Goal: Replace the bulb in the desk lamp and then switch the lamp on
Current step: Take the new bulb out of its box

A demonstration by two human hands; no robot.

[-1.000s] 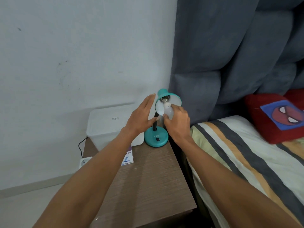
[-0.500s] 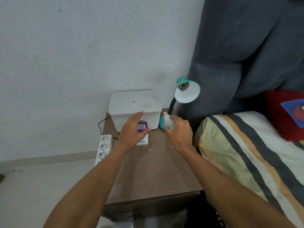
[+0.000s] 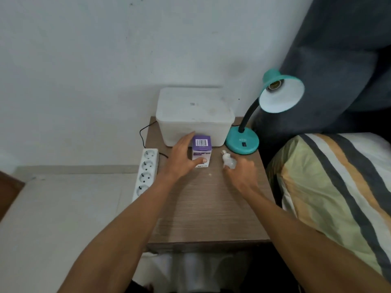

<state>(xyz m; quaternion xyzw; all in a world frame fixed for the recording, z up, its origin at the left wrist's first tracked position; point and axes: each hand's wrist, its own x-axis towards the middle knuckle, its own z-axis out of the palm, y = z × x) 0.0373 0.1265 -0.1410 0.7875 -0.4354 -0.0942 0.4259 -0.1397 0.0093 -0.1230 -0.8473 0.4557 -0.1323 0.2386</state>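
The teal desk lamp (image 3: 242, 142) stands at the back right of the wooden bedside table (image 3: 203, 208). Its shade (image 3: 281, 98) faces me and the socket (image 3: 274, 84) inside is empty. A white bulb (image 3: 228, 160) lies on the table in front of the lamp base, screw cap pointing away from me. My right hand (image 3: 241, 174) has its fingertips around the bulb's round end. My left hand (image 3: 182, 157) grips a small purple and white bulb box (image 3: 202, 151), thumb on its front face, fingers along its left side.
A white lidded plastic box (image 3: 194, 115) sits at the back of the table, right behind the bulb box. A white power strip (image 3: 147, 172) hangs off the table's left edge with a black cable. A bed with a striped cover (image 3: 338, 187) adjoins on the right.
My right hand took the bulb out of the lamp socket and brought it down onto the table. My left hand left the shade and closed on the purple box.
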